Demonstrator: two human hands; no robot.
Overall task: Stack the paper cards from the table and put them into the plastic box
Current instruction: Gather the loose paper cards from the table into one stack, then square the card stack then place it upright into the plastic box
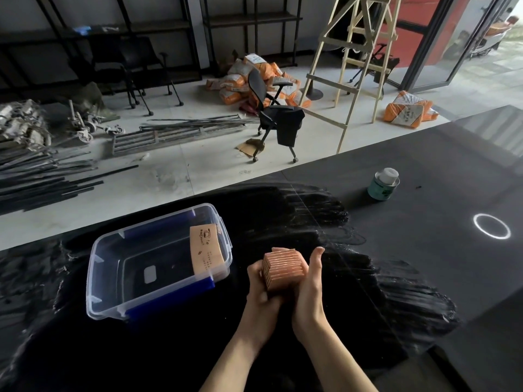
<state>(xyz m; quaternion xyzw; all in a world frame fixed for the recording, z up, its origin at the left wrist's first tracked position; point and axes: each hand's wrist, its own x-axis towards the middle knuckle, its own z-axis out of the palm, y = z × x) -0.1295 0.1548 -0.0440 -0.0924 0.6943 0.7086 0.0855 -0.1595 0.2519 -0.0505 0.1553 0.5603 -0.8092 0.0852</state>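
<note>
A thick stack of tan paper cards (283, 267) stands on edge above the black table, pressed between both of my hands. My left hand (261, 290) grips its left side and bottom; my right hand (310, 281) lies flat against its right side, thumb up. To the left sits the clear plastic box (113, 284) with blue latches, open-topped. Inside it, against the right wall, leans a group of printed tan cards (204, 250).
A green can with a white cap (383, 183) stands on the table at the far right. A white ring mark (492, 226) shows on the tabletop nearby. Beyond the table's far edge are a black office chair (276, 114), metal rods and a wooden ladder on the floor.
</note>
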